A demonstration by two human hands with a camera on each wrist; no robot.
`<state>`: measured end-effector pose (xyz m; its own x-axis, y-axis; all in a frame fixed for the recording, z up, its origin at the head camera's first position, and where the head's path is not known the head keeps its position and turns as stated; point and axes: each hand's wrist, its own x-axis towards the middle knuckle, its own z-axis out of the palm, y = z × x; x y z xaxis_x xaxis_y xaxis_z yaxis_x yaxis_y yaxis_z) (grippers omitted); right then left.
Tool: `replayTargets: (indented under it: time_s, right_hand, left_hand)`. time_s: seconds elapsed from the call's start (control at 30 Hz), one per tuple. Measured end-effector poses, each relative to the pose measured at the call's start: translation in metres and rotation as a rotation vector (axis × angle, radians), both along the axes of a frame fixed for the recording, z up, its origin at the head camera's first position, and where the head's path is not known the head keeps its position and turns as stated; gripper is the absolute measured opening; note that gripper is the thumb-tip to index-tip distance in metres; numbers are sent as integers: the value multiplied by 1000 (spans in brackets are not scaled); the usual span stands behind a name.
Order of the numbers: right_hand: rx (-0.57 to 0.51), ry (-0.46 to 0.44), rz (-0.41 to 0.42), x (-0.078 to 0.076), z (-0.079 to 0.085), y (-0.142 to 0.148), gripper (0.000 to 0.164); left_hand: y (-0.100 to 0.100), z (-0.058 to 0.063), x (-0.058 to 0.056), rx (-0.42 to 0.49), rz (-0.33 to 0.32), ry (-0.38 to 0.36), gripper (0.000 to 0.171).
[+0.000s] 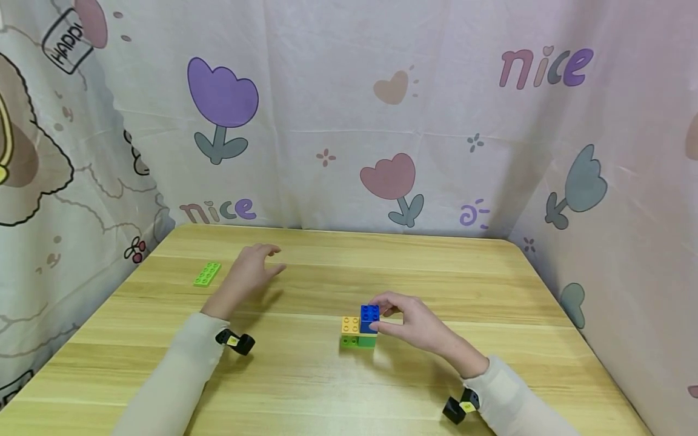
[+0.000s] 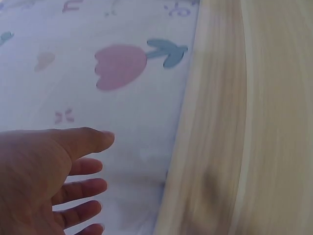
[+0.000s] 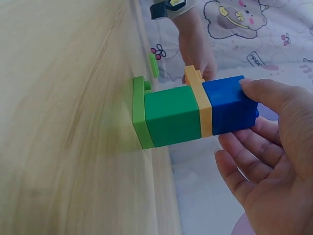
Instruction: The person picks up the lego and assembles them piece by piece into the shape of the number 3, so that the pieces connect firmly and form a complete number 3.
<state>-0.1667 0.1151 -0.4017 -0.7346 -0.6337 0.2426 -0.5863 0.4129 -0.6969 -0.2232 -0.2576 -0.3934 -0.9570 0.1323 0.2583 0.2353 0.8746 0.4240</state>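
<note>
A small stack of toy building bricks stands on the table. Its base is a light green plate [image 3: 139, 115], which carries a dark green brick [image 3: 173, 116]. Above that lies a yellow plate [image 1: 350, 325], with a blue brick [image 1: 369, 315] on its right half. My right hand [image 1: 411, 321] pinches the blue brick, thumb on the near side and fingers round the back. Over the table at the left, my left hand [image 1: 251, 269] hovers with fingers extended and nothing in it; the left wrist view shows its spread fingers [image 2: 80, 191].
A flat lime green plate [image 1: 207, 274] lies on the wooden table [image 1: 294, 387], left of my left hand. Printed cloth [image 1: 305, 91] hangs behind the table and along both sides. Each wrist wears a black camera.
</note>
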Motion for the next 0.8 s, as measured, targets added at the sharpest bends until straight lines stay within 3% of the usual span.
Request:
replayTargets:
  time_s: [0.43, 0.8]
  right_hand:
    - [-3, 20, 8, 0, -1, 0, 38]
    - [-6, 19, 15, 1, 0, -1, 37]
  left_hand:
    - [-54, -10, -6, -49, 137, -16, 56]
    - [-90, -24, -2, -46, 253, -131, 60]
